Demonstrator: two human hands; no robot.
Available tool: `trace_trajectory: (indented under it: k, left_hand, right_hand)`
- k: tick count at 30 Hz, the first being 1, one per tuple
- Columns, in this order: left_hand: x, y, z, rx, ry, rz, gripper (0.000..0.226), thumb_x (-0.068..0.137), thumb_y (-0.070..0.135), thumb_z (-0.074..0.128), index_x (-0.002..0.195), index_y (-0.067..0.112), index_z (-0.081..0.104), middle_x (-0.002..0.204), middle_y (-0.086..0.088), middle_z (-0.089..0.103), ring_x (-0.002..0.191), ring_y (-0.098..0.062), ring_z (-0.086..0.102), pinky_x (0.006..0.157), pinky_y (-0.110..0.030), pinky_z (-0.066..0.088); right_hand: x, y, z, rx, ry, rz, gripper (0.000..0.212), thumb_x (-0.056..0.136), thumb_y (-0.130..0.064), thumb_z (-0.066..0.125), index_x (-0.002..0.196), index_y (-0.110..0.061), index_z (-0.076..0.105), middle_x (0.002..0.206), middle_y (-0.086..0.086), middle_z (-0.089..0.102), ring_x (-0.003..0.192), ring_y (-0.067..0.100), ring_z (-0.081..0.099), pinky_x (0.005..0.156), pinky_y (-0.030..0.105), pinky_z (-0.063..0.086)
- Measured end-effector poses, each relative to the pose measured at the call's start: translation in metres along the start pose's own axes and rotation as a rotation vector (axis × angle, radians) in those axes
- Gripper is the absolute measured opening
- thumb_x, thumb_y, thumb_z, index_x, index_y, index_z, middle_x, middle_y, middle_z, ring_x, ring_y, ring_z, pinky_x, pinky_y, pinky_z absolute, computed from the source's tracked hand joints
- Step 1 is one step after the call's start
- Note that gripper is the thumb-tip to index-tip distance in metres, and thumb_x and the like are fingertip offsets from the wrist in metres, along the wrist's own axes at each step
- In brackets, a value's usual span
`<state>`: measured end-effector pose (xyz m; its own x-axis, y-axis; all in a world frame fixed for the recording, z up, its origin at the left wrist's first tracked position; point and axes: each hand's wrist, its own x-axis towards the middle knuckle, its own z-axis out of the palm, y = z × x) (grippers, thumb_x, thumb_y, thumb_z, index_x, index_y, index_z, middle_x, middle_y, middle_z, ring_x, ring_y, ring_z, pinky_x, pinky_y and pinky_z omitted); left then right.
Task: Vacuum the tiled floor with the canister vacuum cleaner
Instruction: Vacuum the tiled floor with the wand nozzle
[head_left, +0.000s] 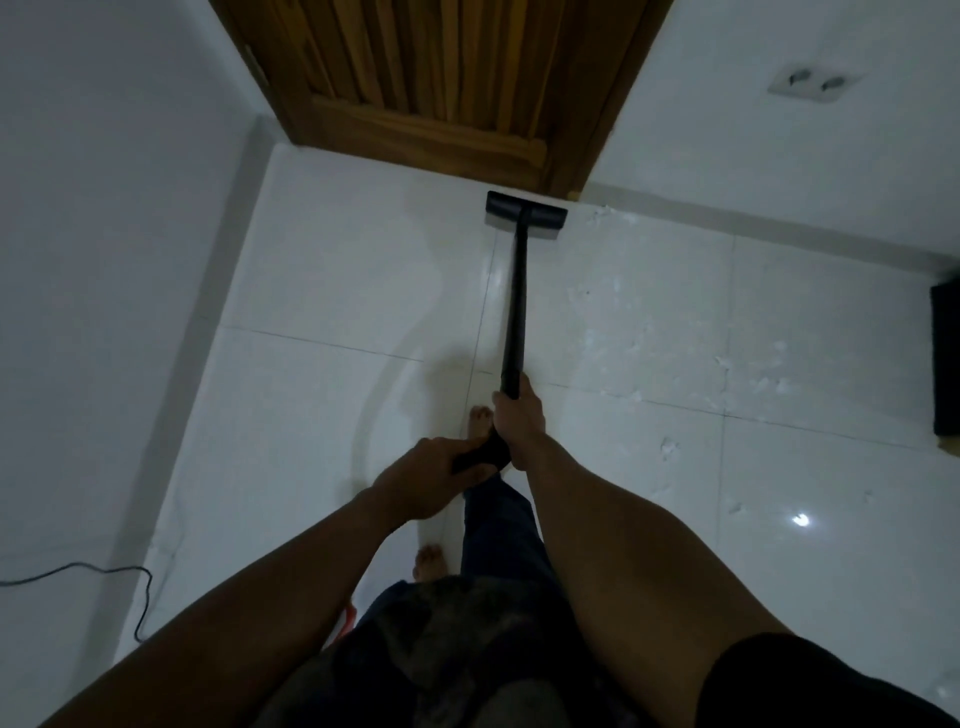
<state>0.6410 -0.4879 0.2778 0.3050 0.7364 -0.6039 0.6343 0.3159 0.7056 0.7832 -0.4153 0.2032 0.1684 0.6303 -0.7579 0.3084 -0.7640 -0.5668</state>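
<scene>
A black vacuum wand (516, 306) runs from my hands down to its flat black floor head (525, 209), which rests on the white tiled floor (337, 291) right in front of the wooden door. My right hand (519, 422) is wrapped around the wand's upper end. My left hand (434, 480) grips the black handle end (480, 456) just behind it. White scraps of debris (722, 364) are scattered over the tiles to the right of the wand. The canister itself is out of sight.
A brown wooden door (441, 88) closes the far side. White walls stand at left and right, with a wall socket (813, 83) at upper right. A black cable (104, 574) trails at lower left. A dark object (945, 364) sits at the right edge. My bare feet (480, 421) stand mid-floor.
</scene>
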Motion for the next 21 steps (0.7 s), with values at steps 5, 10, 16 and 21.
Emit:
trace_trajectory:
  k: [5, 10, 16, 21]
  left_hand:
    - [-0.089, -0.019, 0.059, 0.029, -0.002, 0.017, 0.046, 0.1, 0.045, 0.058, 0.144, 0.036, 0.051, 0.104, -0.003, 0.075, 0.063, 0.001, 0.064, 0.069, -0.025, 0.059]
    - [-0.155, -0.036, 0.112, 0.023, -0.026, -0.003, 0.045, 0.099, 0.045, 0.058, 0.143, 0.036, 0.052, 0.111, 0.001, 0.075, 0.062, 0.008, 0.061, 0.068, -0.018, 0.055]
    - [-0.214, -0.044, 0.191, 0.035, -0.047, -0.012, 0.045, 0.101, 0.041, 0.057, 0.144, 0.03, 0.053, 0.12, 0.005, 0.07, 0.095, 0.003, 0.061, 0.08, -0.006, 0.045]
    - [-0.266, -0.058, 0.275, 0.12, -0.039, -0.034, 0.051, 0.1, 0.049, 0.053, 0.148, 0.037, 0.044, 0.131, -0.011, 0.063, 0.121, -0.027, 0.058, 0.111, -0.04, 0.044]
  right_hand:
    - [-0.083, 0.073, 0.006, -0.026, 0.013, -0.033, 0.064, 0.097, -0.025, 0.05, 0.158, -0.034, 0.032, 0.121, 0.008, 0.067, 0.094, 0.029, 0.068, 0.082, 0.045, 0.06]
    - [-0.143, 0.139, 0.008, -0.008, 0.015, -0.028, 0.065, 0.096, -0.03, 0.05, 0.158, -0.036, 0.032, 0.119, 0.011, 0.068, 0.096, 0.036, 0.069, 0.084, 0.051, 0.061]
    - [-0.196, 0.223, -0.007, -0.042, 0.008, -0.017, 0.066, 0.098, -0.027, 0.051, 0.16, -0.031, 0.029, 0.123, 0.01, 0.065, 0.104, 0.034, 0.066, 0.093, 0.053, 0.057]
    - [-0.241, 0.304, -0.023, 0.026, -0.013, 0.023, 0.073, 0.085, -0.038, 0.052, 0.155, -0.04, 0.034, 0.111, 0.016, 0.07, 0.096, 0.04, 0.071, 0.084, 0.056, 0.061]
